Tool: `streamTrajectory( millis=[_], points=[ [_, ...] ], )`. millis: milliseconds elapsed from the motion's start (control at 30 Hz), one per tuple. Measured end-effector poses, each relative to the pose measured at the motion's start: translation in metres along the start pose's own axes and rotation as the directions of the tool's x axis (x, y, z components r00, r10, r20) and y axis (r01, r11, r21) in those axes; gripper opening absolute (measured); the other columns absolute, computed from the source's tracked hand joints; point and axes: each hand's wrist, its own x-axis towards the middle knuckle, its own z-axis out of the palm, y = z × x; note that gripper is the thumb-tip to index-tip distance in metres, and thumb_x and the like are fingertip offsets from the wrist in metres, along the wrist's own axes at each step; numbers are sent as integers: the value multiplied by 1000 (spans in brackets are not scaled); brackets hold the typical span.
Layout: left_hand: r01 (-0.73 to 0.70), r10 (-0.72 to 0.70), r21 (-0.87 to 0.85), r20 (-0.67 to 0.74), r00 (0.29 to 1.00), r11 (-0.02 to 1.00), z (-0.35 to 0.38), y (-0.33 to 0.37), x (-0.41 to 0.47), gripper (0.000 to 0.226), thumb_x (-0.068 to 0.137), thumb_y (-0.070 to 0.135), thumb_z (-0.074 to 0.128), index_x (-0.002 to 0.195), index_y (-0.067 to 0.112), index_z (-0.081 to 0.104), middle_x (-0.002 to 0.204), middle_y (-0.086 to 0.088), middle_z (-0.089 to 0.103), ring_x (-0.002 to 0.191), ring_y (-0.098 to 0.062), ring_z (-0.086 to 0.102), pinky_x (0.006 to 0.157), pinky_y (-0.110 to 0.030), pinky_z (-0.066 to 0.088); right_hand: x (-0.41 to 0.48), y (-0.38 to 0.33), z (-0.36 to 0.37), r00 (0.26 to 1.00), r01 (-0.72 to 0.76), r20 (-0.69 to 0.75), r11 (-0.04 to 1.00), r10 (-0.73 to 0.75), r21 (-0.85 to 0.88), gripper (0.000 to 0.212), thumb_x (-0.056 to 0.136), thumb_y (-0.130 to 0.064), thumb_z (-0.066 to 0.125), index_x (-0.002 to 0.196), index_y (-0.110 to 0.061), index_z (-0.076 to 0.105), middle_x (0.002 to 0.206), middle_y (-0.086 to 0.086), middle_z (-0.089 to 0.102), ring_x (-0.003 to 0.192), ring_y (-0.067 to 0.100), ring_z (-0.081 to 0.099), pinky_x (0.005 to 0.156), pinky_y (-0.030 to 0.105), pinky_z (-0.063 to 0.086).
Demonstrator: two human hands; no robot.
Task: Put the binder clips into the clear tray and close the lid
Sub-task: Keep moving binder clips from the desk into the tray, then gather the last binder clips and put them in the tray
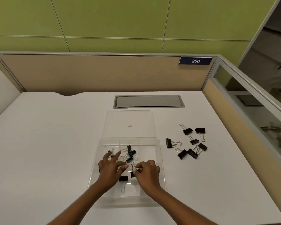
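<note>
A white desk (55, 143) walled by tan partition panels (104, 73), one carrying a blue plate (195, 60) marked 250, fills the head view, with a grey cable hatch (148, 101) set into its far edge. A clear tray (161, 159) sits at the centre of the desk, its clear lid (128, 117) lying open and flat beyond it toward the hatch. Both forearms reach in over the tray's near rim. The left hand (111, 168) hovers above the tray with fingers spread, gripping nothing. The right hand (148, 172) pinches a black binder clip (133, 172) by its wire handles, just over the tray floor. Several black clips lie jumbled in the tray (130, 151), and one more (123, 180) rests near the front. A loose cluster of binder clips (187, 142) remains on the desk, to the right of the tray.
</note>
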Motion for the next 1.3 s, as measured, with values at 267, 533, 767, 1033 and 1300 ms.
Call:
streamTrajectory(
  millis=[267,533,767,1033,1300],
  points=[
    [37,-49,-172,-65,997,984,-6,9,9,66,82,72,20,98,30,69,124,7,59,123,-17,36,91,-35,17,-16,-1,14,993,112,-25,981,-117,-157,24,83,-34,65,106,-27,66,106,-3,52,107,16,47,81,23,21],
    [-107,100,-154,-50,994,982,-1,29,18,57,85,62,27,92,25,69,103,6,66,103,-9,49,81,-34,24,-17,3,10,972,228,-18,963,-233,-144,30,85,-26,67,114,-19,64,121,1,56,128,18,32,92,22,26],
    [-172,166,-151,-51,985,974,9,47,34,57,87,59,27,83,21,69,91,1,67,93,-15,56,73,-34,27,-10,11,-12,969,236,-62,970,-239,-60,25,86,-16,63,110,-20,66,109,-8,56,118,10,29,91,21,25],
    [-162,166,-125,26,986,979,26,66,67,63,84,70,20,100,31,66,123,3,60,117,-17,47,90,-38,26,13,37,-49,976,156,-145,986,-163,-54,23,85,-17,67,108,-22,68,108,-7,55,122,16,35,92,19,29],
    [-218,227,-102,87,970,971,31,96,100,66,83,72,20,105,29,66,124,2,60,119,-19,48,93,-42,28,36,73,-86,980,29,-198,1000,-30,-10,20,83,-13,69,101,-23,70,113,-5,43,114,15,39,93,17,33]
  ],
)
